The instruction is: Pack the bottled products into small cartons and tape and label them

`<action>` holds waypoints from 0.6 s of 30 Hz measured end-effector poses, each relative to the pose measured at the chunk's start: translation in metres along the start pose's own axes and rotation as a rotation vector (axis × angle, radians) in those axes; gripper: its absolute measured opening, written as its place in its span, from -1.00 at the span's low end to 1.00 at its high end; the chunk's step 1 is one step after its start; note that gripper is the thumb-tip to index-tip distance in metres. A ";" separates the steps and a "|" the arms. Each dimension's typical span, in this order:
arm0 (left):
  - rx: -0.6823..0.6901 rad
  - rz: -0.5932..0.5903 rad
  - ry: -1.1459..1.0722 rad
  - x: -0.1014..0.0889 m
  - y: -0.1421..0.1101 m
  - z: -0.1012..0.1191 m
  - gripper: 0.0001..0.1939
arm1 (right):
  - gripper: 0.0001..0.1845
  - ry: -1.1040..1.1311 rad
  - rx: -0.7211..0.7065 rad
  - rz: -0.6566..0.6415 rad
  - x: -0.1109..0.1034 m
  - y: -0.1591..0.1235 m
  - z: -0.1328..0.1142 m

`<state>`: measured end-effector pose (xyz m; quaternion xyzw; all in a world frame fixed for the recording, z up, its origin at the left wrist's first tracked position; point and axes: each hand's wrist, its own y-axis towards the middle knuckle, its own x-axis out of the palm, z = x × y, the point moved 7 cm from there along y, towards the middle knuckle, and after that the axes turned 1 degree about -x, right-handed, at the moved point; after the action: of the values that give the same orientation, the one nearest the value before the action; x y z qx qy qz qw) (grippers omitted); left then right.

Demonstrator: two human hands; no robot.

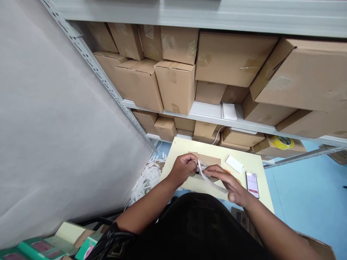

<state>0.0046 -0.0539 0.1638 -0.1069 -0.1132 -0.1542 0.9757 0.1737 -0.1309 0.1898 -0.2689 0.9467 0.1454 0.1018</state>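
1. The left hand (185, 167) pinches the upper end of a white strip (209, 180) over the table (176, 150), the landmark here.
2. The right hand (230, 182) has its fingers extended and thumb apart, the strip running down towards that thumb.
3. Below both hands, on the table, an open cardboard box (210, 159) holds something clear and shiny, mostly hidden.
4. Right of that box on the table lie a white packet (234, 164) and a phone (252, 185); its screen shows a red bar and text too small to read.
5. Beyond the table, shelves (206, 109) carry brown cartons (175, 86), taped, contents unseen; a yellow tape roll (282, 142) rests on one.
6. Left of the table, white scraps (148, 177) cover the floor.
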 end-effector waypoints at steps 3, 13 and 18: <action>0.027 0.020 0.065 -0.003 0.000 -0.001 -0.92 | -0.02 0.121 0.019 0.035 -0.004 0.002 0.009; 0.176 0.008 0.357 0.002 -0.009 -0.001 -0.85 | -0.57 0.197 0.385 0.456 0.015 0.031 0.057; 0.198 0.022 0.439 -0.006 -0.014 -0.016 -0.84 | -0.65 0.130 0.417 0.493 0.023 0.034 0.066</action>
<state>-0.0022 -0.0688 0.1498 0.0240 0.0881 -0.1514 0.9842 0.1436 -0.0923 0.1288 -0.0139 0.9972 -0.0489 0.0557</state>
